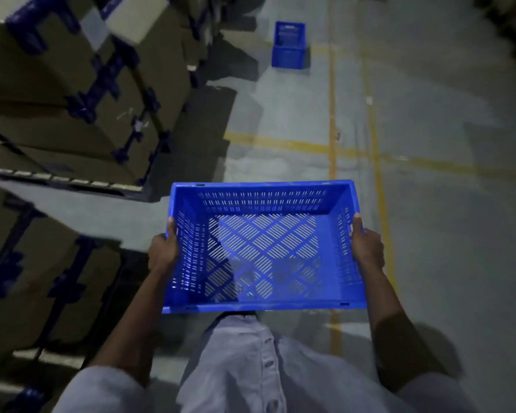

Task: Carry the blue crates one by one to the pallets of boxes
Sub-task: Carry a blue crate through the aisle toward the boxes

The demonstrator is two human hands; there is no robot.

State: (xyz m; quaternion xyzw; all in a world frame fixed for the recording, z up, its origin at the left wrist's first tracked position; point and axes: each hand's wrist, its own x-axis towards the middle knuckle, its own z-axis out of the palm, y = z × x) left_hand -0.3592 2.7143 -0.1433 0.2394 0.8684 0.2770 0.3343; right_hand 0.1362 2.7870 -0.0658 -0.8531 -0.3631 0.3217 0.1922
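Blue crate (262,248) hangs level in front of the person's pale shirt (251,368), held off the floor between both hands. The left hand (163,254) curls round its left rim with the thumb on top, and the right hand (367,248) grips the right rim the same way. It is slotted plastic with a diamond-lattice base. Beneath lies a grey concrete floor (444,219) with worn yellow lines (332,114). Brown cardboard boxes (57,84) with blue markings stand on pallets (72,181) along the left. Far ahead, a second blue crate (289,46) sits on the floor.

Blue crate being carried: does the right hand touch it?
Touching. Head view shows the right hand gripping the blue crate at its right wall.
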